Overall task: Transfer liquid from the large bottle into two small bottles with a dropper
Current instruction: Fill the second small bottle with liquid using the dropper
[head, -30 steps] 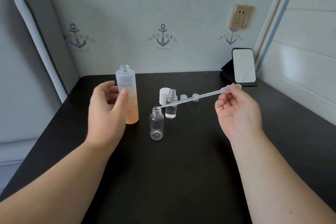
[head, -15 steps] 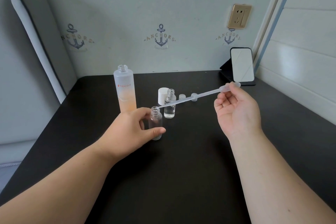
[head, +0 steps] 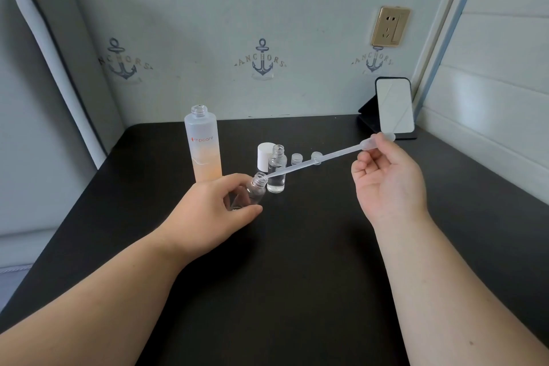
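My left hand (head: 212, 206) grips a clear small bottle (head: 254, 190) and tilts its open mouth to the right. My right hand (head: 389, 184) pinches the bulb of a long plastic dropper (head: 320, 161), whose tip sits at the mouth of the tilted bottle. A second small bottle (head: 277, 171) stands upright just behind, with clear liquid in its lower part. The large frosted bottle (head: 203, 148), uncapped and holding peach-coloured liquid, stands at the left on the black table (head: 297, 276).
A white cap (head: 265, 154) stands behind the second small bottle, and two small clear caps (head: 306, 157) lie to its right. A small mirror on a black stand (head: 393, 108) is at the back right by the wall.
My left hand left the large bottle, closed around the near small bottle and tilted its mouth toward the dropper tip. My right hand has held the dropper almost still.
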The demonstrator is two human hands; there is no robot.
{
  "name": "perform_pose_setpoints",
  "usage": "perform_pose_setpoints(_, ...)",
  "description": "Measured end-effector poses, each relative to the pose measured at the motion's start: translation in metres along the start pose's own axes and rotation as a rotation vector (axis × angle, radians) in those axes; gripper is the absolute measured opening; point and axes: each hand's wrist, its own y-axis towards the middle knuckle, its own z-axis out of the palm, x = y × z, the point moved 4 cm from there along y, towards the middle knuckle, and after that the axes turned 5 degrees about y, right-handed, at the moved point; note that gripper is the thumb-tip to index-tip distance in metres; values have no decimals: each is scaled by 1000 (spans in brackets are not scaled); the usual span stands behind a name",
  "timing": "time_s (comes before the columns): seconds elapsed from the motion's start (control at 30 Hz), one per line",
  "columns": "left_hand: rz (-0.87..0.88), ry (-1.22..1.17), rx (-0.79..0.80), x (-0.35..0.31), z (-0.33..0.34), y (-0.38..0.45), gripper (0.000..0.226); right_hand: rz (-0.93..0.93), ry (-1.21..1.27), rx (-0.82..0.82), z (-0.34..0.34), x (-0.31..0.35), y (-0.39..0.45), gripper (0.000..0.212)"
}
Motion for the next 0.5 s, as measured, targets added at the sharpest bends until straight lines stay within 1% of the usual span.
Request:
perform_pose_setpoints(0.13,-10,7,-11,2,1,1,25,-3,-9,8,-1,0,1,29)
perform_pose_setpoints(0.4,-25,2,-25,7,2,1,19,-18,-35,4,-2,1,2,31)
perform_pose_setpoints(0.5,-13,-4,-30,6,1,0,18,-28,-38,-12,-3,1,2,26)
